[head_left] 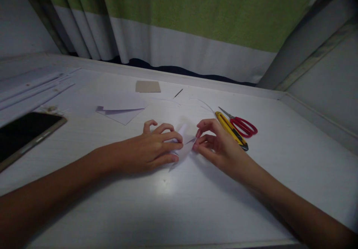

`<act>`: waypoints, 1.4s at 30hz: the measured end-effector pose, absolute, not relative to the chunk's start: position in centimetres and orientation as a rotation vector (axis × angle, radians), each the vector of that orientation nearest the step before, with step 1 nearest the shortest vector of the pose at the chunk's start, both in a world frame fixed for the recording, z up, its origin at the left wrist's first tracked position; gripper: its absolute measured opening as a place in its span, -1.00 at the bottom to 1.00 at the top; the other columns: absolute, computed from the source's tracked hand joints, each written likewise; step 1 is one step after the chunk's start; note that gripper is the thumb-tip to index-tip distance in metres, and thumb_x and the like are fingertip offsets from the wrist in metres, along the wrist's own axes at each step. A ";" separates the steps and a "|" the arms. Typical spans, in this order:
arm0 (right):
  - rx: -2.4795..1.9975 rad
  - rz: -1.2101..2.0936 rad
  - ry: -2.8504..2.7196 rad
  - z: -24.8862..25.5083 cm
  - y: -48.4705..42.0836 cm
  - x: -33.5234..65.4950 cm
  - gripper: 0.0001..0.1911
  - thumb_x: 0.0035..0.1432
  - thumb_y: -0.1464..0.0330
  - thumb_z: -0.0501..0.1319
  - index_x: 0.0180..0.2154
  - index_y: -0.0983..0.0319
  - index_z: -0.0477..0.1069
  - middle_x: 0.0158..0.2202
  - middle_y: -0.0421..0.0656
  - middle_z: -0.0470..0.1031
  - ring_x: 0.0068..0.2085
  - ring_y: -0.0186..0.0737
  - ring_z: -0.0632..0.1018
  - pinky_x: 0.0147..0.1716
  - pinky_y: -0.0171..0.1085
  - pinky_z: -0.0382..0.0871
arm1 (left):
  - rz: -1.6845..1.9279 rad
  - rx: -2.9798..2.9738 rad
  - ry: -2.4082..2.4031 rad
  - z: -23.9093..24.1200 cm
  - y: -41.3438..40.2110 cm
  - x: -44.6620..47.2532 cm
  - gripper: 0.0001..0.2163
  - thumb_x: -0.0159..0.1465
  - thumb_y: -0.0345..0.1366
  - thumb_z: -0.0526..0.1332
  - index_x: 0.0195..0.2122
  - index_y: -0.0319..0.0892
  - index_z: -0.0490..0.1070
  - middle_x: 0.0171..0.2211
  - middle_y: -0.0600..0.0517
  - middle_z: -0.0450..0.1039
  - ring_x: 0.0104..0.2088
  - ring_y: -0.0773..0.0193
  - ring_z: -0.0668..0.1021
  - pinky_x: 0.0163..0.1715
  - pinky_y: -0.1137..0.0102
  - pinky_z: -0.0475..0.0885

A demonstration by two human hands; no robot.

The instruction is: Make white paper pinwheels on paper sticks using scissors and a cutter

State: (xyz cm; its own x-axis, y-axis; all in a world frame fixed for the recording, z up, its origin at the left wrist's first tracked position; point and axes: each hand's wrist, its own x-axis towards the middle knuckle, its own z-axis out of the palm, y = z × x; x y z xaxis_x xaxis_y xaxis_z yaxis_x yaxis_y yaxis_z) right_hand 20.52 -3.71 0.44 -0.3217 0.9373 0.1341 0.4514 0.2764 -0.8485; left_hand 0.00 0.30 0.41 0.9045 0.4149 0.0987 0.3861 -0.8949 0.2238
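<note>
Between my two hands is a small piece of white paper point(185, 150), partly folded, with a pointed corner toward me. My left hand point(152, 146) lies over its left part, the thumb and fingertips pressing it near the table. With thumb and fingers pinched, my right hand point(214, 142) grips the paper's right edge, lifted slightly off the surface. The fingers cover parts of the paper, so its full shape is hidden. Just beyond my right hand lie a yellow box cutter point(231, 129) and red-handled scissors point(243, 126).
On the white table point(173, 211), a folded white paper point(123, 111) lies behind my left hand. Farther back are a beige card point(148, 86) and a thin dark stick point(178, 93). A phone point(25, 135) and paper sheets point(33, 85) occupy the left. A curtain point(181, 21) hangs behind.
</note>
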 end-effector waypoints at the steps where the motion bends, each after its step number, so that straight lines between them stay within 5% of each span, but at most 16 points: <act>1: -1.253 0.942 -1.886 0.4 -3.7 20.5 -0.64 -0.03 0.43 0.10 -0.16 0.19 0.02 -0.25 -0.13 0.25 -0.40 -0.39 0.44 -0.42 -0.35 0.41 | 0.213 2.869 0.608 0.4 0.3 0.0 -0.72 0.23 -0.19 -0.12 -0.06 -0.06 0.18 -0.06 0.01 0.25 -0.04 0.15 0.18 -0.11 0.19 -0.18; 11: -1.389 0.609 -2.080 0.3 -4.1 20.0 -0.93 0.02 0.46 0.06 -0.36 0.25 0.22 -0.46 -0.19 0.33 -0.48 -0.38 0.40 -0.51 -0.37 0.32 | 0.226 2.884 0.596 0.4 0.3 0.0 -0.71 0.23 -0.19 -0.12 -0.06 -0.08 0.19 -0.05 0.01 0.25 -0.03 0.14 0.18 -0.11 0.19 -0.16; 20: -1.249 0.382 -2.324 0.6 -4.6 19.4 -0.82 0.09 0.45 0.00 -0.33 0.30 0.36 -0.31 -0.10 0.32 -0.33 -0.35 0.39 -0.30 -0.34 0.32 | 0.228 2.884 0.602 0.3 0.3 0.0 -0.71 0.23 -0.18 -0.11 -0.07 -0.07 0.19 -0.05 0.01 0.23 -0.03 0.14 0.17 -0.11 0.17 -0.18; 32: -1.337 0.433 -2.253 0.8 -4.9 19.4 -0.77 0.08 0.40 0.01 -0.25 0.30 0.36 -0.30 -0.09 0.24 -0.41 -0.39 0.37 -0.38 -0.34 0.31 | 0.193 2.889 0.621 0.4 0.2 -0.1 -0.71 0.23 -0.18 -0.11 -0.05 -0.06 0.17 -0.05 0.01 0.21 -0.03 0.13 0.16 -0.11 0.16 -0.15; 42: -1.429 0.684 -2.029 0.5 -4.4 19.9 -0.60 0.00 0.44 0.08 -0.07 0.24 0.09 -0.39 -0.19 0.32 -0.43 -0.38 0.38 -0.40 -0.33 0.30 | 0.213 2.863 0.635 0.6 -0.1 0.2 -0.70 0.22 -0.17 -0.09 -0.06 -0.10 0.18 -0.06 -0.01 0.22 -0.01 0.15 0.14 -0.10 0.18 -0.13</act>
State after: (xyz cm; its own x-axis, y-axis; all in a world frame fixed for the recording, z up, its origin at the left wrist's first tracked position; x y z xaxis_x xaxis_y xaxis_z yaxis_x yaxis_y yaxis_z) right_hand 19.91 -4.40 0.53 -0.2751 0.9494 0.1517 0.6640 0.3017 -0.6841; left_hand 0.18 -0.14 0.59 0.8973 0.4308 0.0968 0.4018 -0.8876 0.2254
